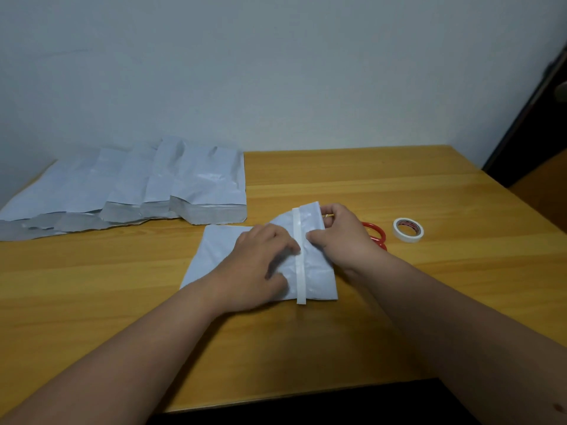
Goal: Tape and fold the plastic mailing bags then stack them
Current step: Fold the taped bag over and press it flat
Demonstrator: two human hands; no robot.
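Observation:
A white plastic mailing bag lies flat on the wooden table in front of me. A strip of white tape runs across it near its right end. My left hand presses on the bag just left of the tape, fingers bent, fingertips touching the strip. My right hand holds the bag's right edge, thumb on top beside the tape and fingers curled round the edge. Several more mailing bags lie fanned out at the back left.
Red-handled scissors lie just behind my right hand, mostly hidden by it. A roll of white tape sits to their right. The table's near edge runs below my forearms. A dark door frame stands at the far right.

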